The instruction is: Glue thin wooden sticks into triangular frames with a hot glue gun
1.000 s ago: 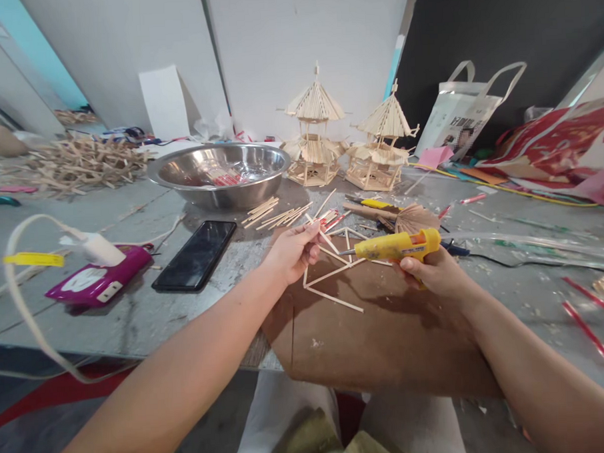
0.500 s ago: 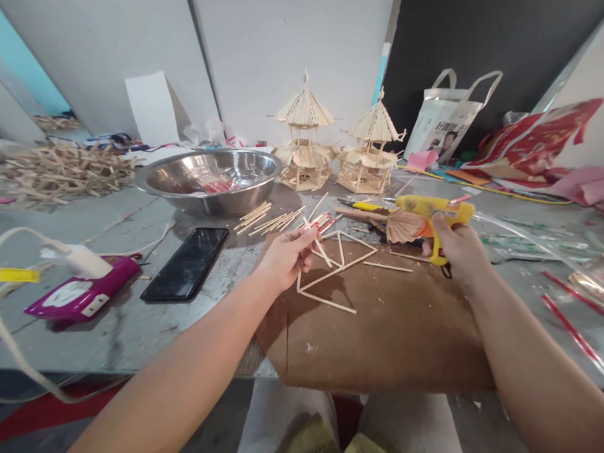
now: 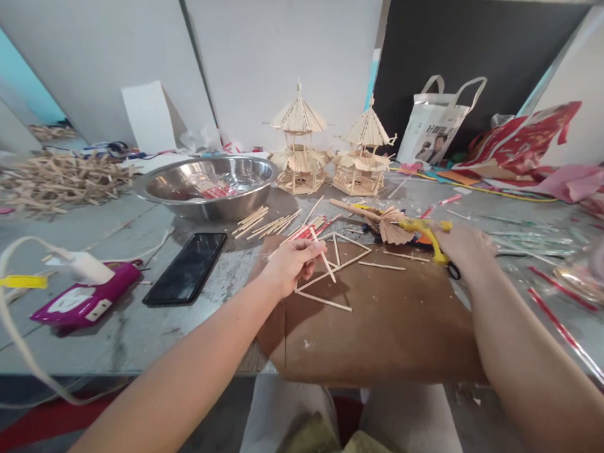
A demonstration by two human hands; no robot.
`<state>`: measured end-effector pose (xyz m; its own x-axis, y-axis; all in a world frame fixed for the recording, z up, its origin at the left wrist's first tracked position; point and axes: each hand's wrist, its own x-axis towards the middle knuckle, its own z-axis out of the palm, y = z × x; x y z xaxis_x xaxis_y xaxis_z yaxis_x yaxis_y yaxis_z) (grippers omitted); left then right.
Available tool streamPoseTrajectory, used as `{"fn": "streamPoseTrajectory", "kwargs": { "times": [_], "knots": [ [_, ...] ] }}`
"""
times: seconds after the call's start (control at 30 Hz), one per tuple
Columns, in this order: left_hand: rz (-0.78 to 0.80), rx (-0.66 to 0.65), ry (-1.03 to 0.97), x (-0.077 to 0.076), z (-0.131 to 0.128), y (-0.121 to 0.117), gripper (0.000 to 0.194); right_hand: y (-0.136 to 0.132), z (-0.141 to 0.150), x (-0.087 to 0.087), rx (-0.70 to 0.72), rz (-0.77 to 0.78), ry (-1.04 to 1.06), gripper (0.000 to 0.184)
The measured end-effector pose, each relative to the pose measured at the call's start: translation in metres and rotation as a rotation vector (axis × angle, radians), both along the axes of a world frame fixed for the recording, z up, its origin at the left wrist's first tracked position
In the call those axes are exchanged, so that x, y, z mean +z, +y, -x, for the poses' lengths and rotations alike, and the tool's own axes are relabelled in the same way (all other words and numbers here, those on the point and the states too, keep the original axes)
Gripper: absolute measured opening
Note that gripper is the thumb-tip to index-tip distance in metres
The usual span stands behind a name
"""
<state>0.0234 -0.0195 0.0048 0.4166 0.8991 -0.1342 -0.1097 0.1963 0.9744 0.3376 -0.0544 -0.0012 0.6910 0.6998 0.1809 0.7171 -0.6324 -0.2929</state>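
Note:
My left hand (image 3: 297, 259) pinches a thin wooden stick (image 3: 324, 255) between thumb and fingers, tilted above the brown board (image 3: 371, 330). Just past it lies a frame of joined sticks (image 3: 354, 259), with angled sides and one inner strut; the hand hides part of it. At the right, my right hand (image 3: 465, 243) is closed on the back of a yellow hot glue gun (image 3: 437, 246), which is low over the table beside a pleated brown paper piece (image 3: 395, 226). Some of the right fingers are hidden. Loose sticks (image 3: 276, 224) lie behind the left hand.
Two stick-built pavilions (image 3: 301, 156) stand at the back beside a steel bowl (image 3: 211, 207) holding plastic packets. To the left are a black phone (image 3: 186, 268), a purple power strip (image 3: 87, 296) with a looping cable, and a heap of sticks (image 3: 67, 180). Red-edged plastic strips (image 3: 567, 328) lie right.
My right hand has lowered the glue gun toward the tabletop and turned it over. My left hand keeps the stick, now tilted a little differently. The whole view has shifted slightly.

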Motion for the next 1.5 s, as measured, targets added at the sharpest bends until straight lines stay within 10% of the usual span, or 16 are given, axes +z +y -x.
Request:
{"fn": "streamPoseTrajectory", "kwargs": {
  "times": [0.1,0.4,0.77,1.1,1.5],
  "knots": [
    [-0.018,0.022,0.061,0.006,-0.003,-0.003,0.028,-0.008,0.023,0.018,0.02,-0.087,-0.1,0.046],
    [-0.143,0.037,0.31,0.012,-0.022,-0.008,0.03,-0.007,0.139,0.029,0.953,-0.226,0.538,0.018],
    [-0.211,0.05,0.357,0.008,-0.033,-0.014,0.027,-0.007,0.14,0.018,0.932,-0.174,0.607,0.016],
    [-1.068,-0.274,0.978,0.01,0.003,-0.019,0.052,-0.012,0.13,0.007,0.729,0.089,1.063,0.019],
    [-1.145,-0.397,1.121,0.004,0.007,-0.023,0.042,-0.018,0.131,-0.009,0.781,0.212,1.042,0.023]
  ]
}}
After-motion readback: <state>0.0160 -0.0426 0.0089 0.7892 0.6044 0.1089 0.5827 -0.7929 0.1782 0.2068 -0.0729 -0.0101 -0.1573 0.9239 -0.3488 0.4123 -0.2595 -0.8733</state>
